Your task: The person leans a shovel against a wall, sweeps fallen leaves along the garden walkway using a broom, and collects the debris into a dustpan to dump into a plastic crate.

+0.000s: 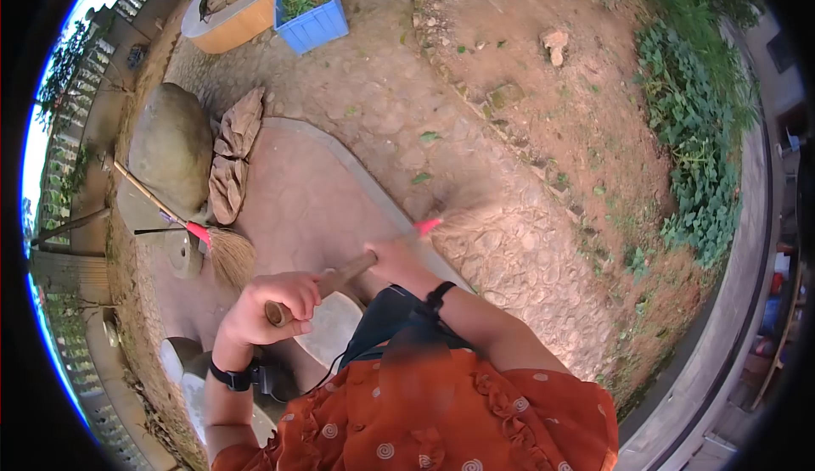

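Here, I see the left hand (273, 308) and right hand (401, 264) wrapped around the brown wooden-handled straw broom (346, 275), bristles (458, 217) blurred over the tan stone path (543, 267) at right; low, overlapping strokes should sweep best.

Sunlit stone paving (373, 68) borders bare earth (611, 106) — leafy plants (692, 140) right, balustrade (58, 170) left.

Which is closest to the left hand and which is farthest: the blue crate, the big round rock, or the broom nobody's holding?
From the left hand, in the head view:
1. Unheld broom: bristles just beyond the hand, toward the left.
2. Big round rock: farther up, on the left.
3. Blue crate: farthest, near the top.
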{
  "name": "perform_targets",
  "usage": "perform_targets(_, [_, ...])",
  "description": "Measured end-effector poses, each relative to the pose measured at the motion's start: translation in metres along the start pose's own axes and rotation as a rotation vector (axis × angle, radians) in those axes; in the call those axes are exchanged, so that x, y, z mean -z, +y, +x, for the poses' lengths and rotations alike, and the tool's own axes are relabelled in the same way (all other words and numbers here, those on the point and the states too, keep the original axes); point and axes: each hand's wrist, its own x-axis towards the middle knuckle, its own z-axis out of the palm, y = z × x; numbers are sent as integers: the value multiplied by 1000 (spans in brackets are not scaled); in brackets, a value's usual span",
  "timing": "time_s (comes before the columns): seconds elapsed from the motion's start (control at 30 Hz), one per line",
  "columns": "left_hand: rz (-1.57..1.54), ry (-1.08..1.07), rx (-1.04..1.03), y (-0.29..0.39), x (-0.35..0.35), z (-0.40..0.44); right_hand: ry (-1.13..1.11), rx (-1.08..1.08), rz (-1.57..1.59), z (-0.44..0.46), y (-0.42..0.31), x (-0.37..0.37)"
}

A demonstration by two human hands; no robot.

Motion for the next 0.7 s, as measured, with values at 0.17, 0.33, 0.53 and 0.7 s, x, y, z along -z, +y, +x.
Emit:
perform_targets(0.17, [293,-29,-40,-12,68,11,136,158,96,147,-27,-28])
perform_targets(0.33, [236,-127,-207,3,132,8,123,147,-37,187,-63,-15])
perform_targets(0.53, [-69,50,-202,-64,155,26,30,-80,-255,165,-23,17])
perform_targets(0.7, [-354,299,-3,-128,180,51,-81,-122,-347,223,23,22])
